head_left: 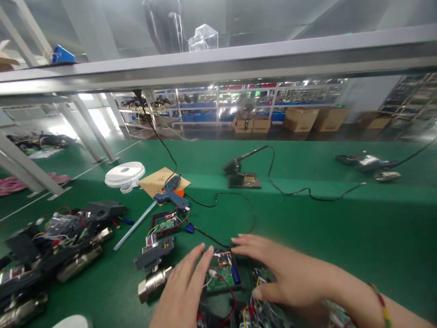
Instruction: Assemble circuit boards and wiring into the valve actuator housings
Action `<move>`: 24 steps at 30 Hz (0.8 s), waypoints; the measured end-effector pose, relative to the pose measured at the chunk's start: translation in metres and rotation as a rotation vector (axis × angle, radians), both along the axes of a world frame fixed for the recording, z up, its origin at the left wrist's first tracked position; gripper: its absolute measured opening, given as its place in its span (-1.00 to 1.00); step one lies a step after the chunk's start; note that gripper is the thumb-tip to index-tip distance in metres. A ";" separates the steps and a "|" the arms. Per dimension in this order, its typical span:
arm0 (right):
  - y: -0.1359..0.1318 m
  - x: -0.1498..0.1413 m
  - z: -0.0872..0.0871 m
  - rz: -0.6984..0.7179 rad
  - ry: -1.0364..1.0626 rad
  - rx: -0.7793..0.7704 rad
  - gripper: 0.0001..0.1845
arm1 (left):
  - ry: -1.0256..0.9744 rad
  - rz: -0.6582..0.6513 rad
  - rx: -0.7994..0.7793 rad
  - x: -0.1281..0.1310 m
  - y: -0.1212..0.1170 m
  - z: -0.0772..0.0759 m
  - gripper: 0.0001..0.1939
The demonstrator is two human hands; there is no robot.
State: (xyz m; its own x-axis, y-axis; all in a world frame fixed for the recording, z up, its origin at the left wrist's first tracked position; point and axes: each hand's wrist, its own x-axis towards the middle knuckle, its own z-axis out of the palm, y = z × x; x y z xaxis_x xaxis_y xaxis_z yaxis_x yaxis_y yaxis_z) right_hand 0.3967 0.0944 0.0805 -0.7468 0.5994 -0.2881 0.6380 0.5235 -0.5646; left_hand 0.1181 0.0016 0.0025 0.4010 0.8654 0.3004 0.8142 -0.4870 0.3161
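Green Table, Green Board, Small Bright Colours

Before you, the table (375,241) is plain green, and the circuit board (218,282) is green also, with one blue part (235,274) and a red wire (235,303). Your bracelet (381,305) shows sections of red, yellow and green. The glue gun (170,195) is dark blue-grey; the cardboard sheet (153,182) is light brown. You have also a silver-coloured valve (153,283), a white lid (124,174) and a pink cloth (58,178).

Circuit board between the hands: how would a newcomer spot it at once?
On the green bench, look to the bottom centre, where the left hand and right hand are. Between them lies the circuit board; unlike the other board by the glue gun, it carries a blue part along its right edge.
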 end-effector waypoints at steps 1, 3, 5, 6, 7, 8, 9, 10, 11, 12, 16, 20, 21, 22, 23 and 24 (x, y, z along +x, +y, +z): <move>0.007 -0.010 0.000 0.048 -0.011 -0.003 -0.10 | -0.040 -0.022 -0.126 0.000 0.007 0.004 0.05; 0.021 -0.027 -0.006 0.119 -0.023 0.017 -0.13 | -0.125 -0.039 -0.326 0.002 0.018 0.011 -0.03; 0.032 -0.041 -0.015 0.176 -0.023 0.037 -0.19 | -0.161 0.015 -0.443 0.005 0.024 0.020 -0.21; 0.034 -0.047 -0.020 0.203 -0.029 0.045 -0.22 | -0.152 0.061 -0.482 0.007 0.025 0.025 -0.26; 0.035 -0.052 -0.024 0.223 -0.047 0.063 -0.22 | -0.132 0.097 -0.515 0.008 0.026 0.030 -0.28; 0.033 -0.056 -0.027 0.239 -0.078 0.095 -0.22 | -0.110 0.116 -0.548 0.010 0.027 0.035 -0.28; 0.030 -0.059 -0.029 0.245 -0.116 0.140 -0.22 | -0.095 0.121 -0.573 0.011 0.029 0.039 -0.29; 0.026 -0.062 -0.030 0.237 -0.159 0.190 -0.22 | -0.086 0.117 -0.584 0.012 0.030 0.043 -0.31; 0.022 -0.064 -0.030 0.216 -0.199 0.235 -0.22 | -0.081 0.113 -0.582 0.014 0.032 0.045 -0.34; 0.017 -0.066 -0.029 0.185 -0.230 0.262 -0.21 | -0.075 0.111 -0.571 0.016 0.033 0.047 -0.37; 0.006 -0.067 -0.025 0.076 -0.286 0.254 -0.16 | 0.003 0.107 -0.485 0.024 0.040 0.036 -0.51; 0.003 -0.065 -0.025 0.077 -0.283 0.294 -0.16 | 0.151 -0.034 -0.278 0.023 0.040 -0.005 -0.79; 0.002 -0.065 -0.025 0.082 -0.283 0.301 -0.22 | 0.184 -0.079 -0.189 0.019 0.038 -0.016 -0.75; 0.002 -0.065 -0.024 0.088 -0.291 0.301 -0.29 | 0.216 -0.116 -0.096 0.015 0.035 -0.025 -0.68; 0.001 -0.066 -0.022 0.096 -0.309 0.291 -0.36 | 0.244 -0.145 -0.012 0.010 0.032 -0.032 -0.61; 0.001 -0.066 -0.020 0.106 -0.331 0.277 -0.43 | 0.271 -0.165 0.057 0.005 0.028 -0.037 -0.56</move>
